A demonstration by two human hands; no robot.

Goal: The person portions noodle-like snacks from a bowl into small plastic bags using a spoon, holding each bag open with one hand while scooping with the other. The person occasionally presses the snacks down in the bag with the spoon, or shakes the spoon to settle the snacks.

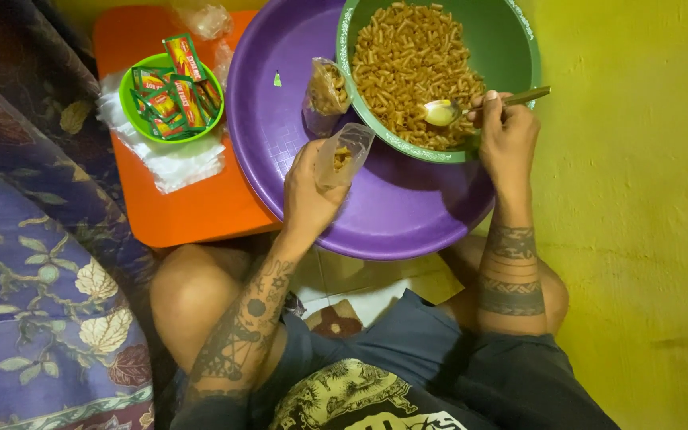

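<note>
Bag [342, 154] held by left hand [310, 195], frame centre.
Filling step: right hand [506, 137] grips spoon [443, 112] over snacks [416, 68]; next, a level lift.

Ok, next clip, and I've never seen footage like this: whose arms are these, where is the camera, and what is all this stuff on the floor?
The single picture comes from a camera worn on a seated person's head, looking down at their own knees and arms. The left hand holds a small clear plastic bag with a few snack pieces inside. The right hand holds a spoon over a green bowl full of short golden-brown snack sticks. That bowl sits in a big purple basin, beside an already filled bag. On the orange stool stands a small green bowl of seasoning sachets.
</note>
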